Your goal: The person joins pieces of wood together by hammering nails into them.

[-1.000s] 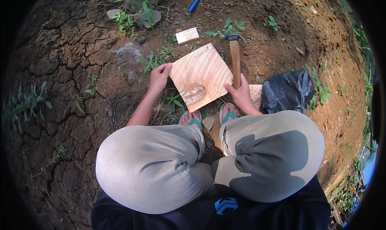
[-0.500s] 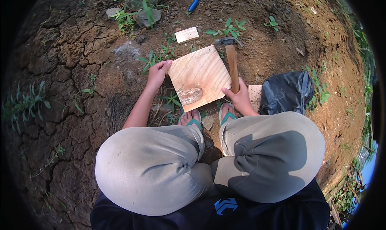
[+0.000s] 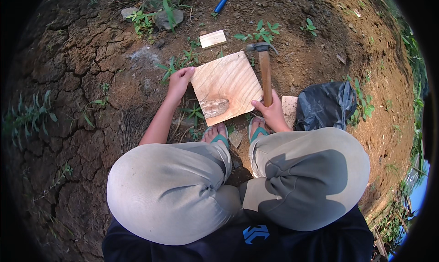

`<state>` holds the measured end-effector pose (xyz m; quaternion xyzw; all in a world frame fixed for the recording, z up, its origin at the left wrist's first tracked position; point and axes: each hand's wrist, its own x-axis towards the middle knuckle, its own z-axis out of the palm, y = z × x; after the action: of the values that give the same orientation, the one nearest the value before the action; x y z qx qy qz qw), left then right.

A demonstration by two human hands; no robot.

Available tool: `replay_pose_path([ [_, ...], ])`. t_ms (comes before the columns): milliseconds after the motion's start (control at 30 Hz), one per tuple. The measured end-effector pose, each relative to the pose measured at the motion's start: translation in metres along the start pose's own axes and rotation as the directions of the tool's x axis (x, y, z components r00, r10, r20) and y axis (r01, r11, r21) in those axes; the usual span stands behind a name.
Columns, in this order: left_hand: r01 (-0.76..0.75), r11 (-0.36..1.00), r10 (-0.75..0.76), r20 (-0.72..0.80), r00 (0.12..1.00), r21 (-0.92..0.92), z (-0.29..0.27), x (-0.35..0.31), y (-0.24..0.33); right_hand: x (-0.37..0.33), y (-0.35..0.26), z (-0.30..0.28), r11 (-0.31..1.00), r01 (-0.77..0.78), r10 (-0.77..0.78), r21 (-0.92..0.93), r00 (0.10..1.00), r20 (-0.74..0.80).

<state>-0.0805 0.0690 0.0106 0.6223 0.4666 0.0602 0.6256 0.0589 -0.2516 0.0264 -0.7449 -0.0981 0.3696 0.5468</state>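
A flat, squarish wooden board (image 3: 231, 86) with curved grain and a rough, bark-like patch near its lower corner is tilted in front of my feet. My left hand (image 3: 180, 81) is closed on its upper left corner, the fingers partly hidden behind it. My right hand (image 3: 270, 111) is closed around the lower end of the wooden handle of a claw hammer (image 3: 265, 72), with the thumb against the board's right corner. The hammer points away from me, its dark metal head at the far end, close to the board's right edge.
Beyond the board lie a small pale wood block (image 3: 212, 39) and a blue-handled tool (image 3: 221, 5). A black plastic bag (image 3: 326, 105) sits right of my right hand, beside another wood piece (image 3: 290, 110). Rocks (image 3: 168, 19) and small plants stand on cracked soil.
The board and both hands have barely shifted. The hammer has moved very slightly to the right; both grips look the same.
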Motion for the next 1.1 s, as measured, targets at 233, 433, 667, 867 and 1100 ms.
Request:
replay_pose_path([
  [233, 0.018, 0.996, -0.015, -0.04, 0.999, 0.084, -0.006, 0.005, 0.0, -0.004, -0.012, 0.007, 0.992, 0.001, -0.005, 0.129, 0.999, 0.032],
  [433, 0.006, 1.0, -0.006, 0.034, 0.999, -0.014, -0.003, 0.013, -0.005, -0.006, -0.008, 0.002, 0.994, 0.009, -0.009, 0.107, 1.0, 0.001],
  [667, -0.006, 1.0, 0.005, 0.03, 1.0, 0.021, -0.007, 0.011, -0.007, -0.003, 0.0, 0.003, 0.993, 0.008, -0.009, 0.122, 1.0, 0.005],
  [867, -0.029, 0.999, 0.028, 0.034, 0.999, 0.016, -0.006, 0.004, -0.004, 0.002, -0.001, -0.004, 0.993, 0.076, -0.077, -0.085, 0.997, -0.007],
  [1100, -0.043, 0.999, 0.043, 0.046, 0.998, 0.002, -0.006, 0.001, -0.012, 0.007, 0.014, -0.007, 0.998, 0.043, -0.042, -0.04, 0.999, 0.035],
])
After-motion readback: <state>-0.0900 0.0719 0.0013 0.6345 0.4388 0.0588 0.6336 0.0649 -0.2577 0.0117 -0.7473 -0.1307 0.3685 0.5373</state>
